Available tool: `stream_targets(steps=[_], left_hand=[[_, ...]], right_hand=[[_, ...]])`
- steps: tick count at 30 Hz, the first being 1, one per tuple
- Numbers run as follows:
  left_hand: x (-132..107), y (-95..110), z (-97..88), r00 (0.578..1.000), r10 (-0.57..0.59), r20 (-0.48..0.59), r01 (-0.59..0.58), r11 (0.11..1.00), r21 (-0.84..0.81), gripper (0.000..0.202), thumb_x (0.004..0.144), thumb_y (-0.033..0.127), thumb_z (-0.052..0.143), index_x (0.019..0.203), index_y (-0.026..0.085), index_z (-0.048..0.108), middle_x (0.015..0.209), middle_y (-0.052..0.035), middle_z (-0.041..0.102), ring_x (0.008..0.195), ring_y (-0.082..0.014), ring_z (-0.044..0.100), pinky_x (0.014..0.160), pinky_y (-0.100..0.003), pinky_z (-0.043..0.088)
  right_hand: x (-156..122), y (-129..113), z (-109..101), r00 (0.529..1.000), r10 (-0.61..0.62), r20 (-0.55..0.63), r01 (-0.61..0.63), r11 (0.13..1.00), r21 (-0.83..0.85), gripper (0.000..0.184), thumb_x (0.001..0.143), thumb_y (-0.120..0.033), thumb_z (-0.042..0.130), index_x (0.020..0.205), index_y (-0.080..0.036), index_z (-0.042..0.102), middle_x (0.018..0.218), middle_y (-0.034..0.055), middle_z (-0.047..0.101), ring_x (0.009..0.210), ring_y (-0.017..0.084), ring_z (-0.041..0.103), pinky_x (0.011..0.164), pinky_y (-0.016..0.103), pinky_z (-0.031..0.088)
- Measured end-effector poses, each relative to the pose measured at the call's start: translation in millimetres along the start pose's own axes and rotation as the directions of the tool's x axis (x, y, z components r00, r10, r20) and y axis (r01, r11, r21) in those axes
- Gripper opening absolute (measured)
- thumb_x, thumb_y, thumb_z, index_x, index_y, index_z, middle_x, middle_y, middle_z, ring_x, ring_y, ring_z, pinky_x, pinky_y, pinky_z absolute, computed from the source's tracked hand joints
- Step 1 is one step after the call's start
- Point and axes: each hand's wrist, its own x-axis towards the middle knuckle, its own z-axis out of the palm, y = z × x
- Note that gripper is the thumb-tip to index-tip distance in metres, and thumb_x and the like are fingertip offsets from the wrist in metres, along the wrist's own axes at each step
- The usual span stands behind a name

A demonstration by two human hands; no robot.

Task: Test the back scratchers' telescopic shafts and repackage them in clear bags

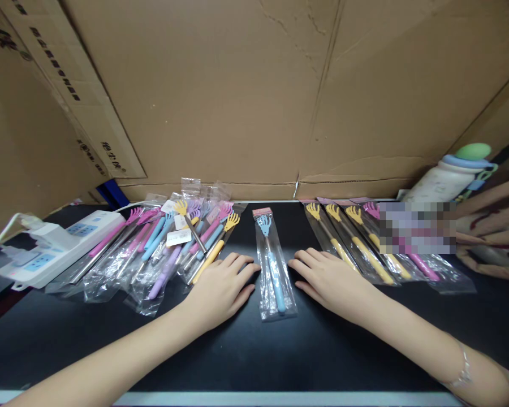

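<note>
A blue back scratcher (275,277) in a clear plastic sleeve lies on the black table between my hands, its claw end pointing away from me. Just left of the sleeve, my left hand (224,285) rests flat with fingers spread, holding nothing. On the other side my right hand (328,277) lies palm down, fingers apart and also free. A pile of bagged back scratchers (169,249) in pink, blue, purple and yellow is beyond my left hand. Past my right hand, several bagged yellow back scratchers (371,257) and a pink one (426,265) lie in a row.
A white power strip (76,240) with plugs and a cable sits at the left. Cardboard walls (220,102) enclose the back and sides. At the right stand a white bottle (445,181) with a green-topped lid and a beige bag (496,215). A patch there is blurred.
</note>
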Motion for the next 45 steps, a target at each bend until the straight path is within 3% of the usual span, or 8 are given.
stream_targets(steps=[14,19,25,33,45], left_hand=[[-0.1,-0.5,0.2,0.999,0.026,-0.025,-0.026,1.000,0.007,0.027,0.090,0.024,0.045,0.116,0.020,0.052,0.112,-0.0069,0.058,0.101,-0.0226,0.054,0.084,-0.037,0.047],[0.7,0.0,-0.6,0.999,0.031,-0.039,-0.030,0.999,0.012,0.026,0.089,0.024,0.045,0.114,0.020,0.053,0.111,-0.0070,0.059,0.099,-0.0224,0.054,0.084,-0.037,0.047],[2.0,0.9,-1.4,0.997,0.040,-0.065,-0.040,0.999,0.012,0.025,0.089,0.024,0.045,0.112,0.020,0.054,0.109,-0.0067,0.059,0.098,-0.0213,0.055,0.084,-0.036,0.047],[1.5,-0.5,-0.9,1.000,0.024,-0.016,-0.024,1.000,0.018,0.027,0.089,0.025,0.045,0.116,0.021,0.052,0.111,-0.0059,0.058,0.099,-0.0219,0.055,0.086,-0.038,0.046],[0.9,-0.1,-1.1,0.999,0.030,-0.024,-0.029,1.000,0.011,0.027,0.090,0.025,0.045,0.115,0.020,0.053,0.110,-0.0071,0.059,0.100,-0.0220,0.054,0.085,-0.037,0.047]], right_hand=[[8.5,-3.2,-6.5,0.996,0.018,0.092,-0.022,0.999,0.040,0.023,0.089,-0.033,0.047,0.103,-0.017,0.055,0.099,0.0091,0.056,0.091,0.024,0.050,0.075,0.037,0.043],[8.9,-0.5,-1.6,0.998,-0.012,0.055,0.008,0.998,0.068,0.020,0.088,-0.031,0.048,0.101,-0.017,0.056,0.097,0.0086,0.055,0.089,0.023,0.050,0.074,0.037,0.044],[-0.5,-0.6,11.0,0.998,0.046,-0.045,-0.039,0.990,0.136,0.024,0.090,-0.028,0.044,0.107,-0.017,0.056,0.097,0.0095,0.055,0.091,0.023,0.049,0.078,0.038,0.045],[-9.7,5.4,4.5,1.000,0.021,-0.019,-0.018,0.988,0.152,0.027,0.089,-0.026,0.046,0.114,-0.018,0.055,0.105,0.0097,0.056,0.097,0.023,0.052,0.078,0.039,0.048],[-12.4,7.7,0.8,0.999,0.012,-0.034,-0.007,0.986,0.168,0.027,0.089,-0.025,0.047,0.114,-0.019,0.055,0.107,0.0089,0.058,0.097,0.022,0.054,0.080,0.038,0.049]])
